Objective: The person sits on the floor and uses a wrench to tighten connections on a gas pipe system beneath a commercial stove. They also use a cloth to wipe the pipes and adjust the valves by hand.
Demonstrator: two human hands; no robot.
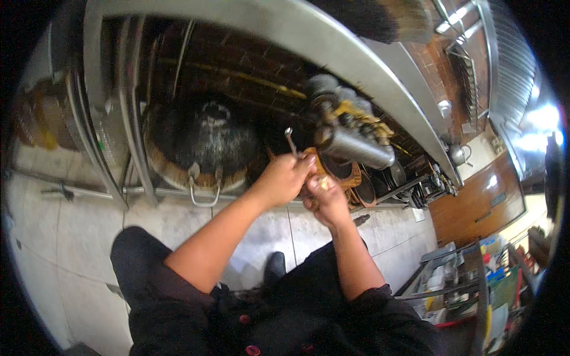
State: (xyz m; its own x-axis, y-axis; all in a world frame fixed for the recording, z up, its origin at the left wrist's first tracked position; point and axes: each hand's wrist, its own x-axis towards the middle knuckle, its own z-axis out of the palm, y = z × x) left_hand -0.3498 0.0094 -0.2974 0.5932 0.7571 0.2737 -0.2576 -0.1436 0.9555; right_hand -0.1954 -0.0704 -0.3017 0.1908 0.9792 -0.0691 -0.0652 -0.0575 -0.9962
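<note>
My left hand (284,180) is closed around the shaft of a metal wrench (290,137), whose ring-like end sticks up past my fingers. Pressed against it, my right hand (328,204) pinches a small brass-coloured fitting (322,183). Both hands meet in front of the steel frame of the counter. Just beyond them is a brownish-orange ring-shaped part (350,175), partly hidden by my fingers. A grey metal cylinder (359,148) lies on the shelf behind, beside yellow, valve-like pieces (356,115).
A large blackened pan (205,139) with a looped metal handle rests on the lower shelf at left. The steel counter edge (285,44) arches overhead. Stacked dark pans (398,178) stand farther right. A cart of mixed tools (475,285) is at lower right, over pale floor tiles (77,243).
</note>
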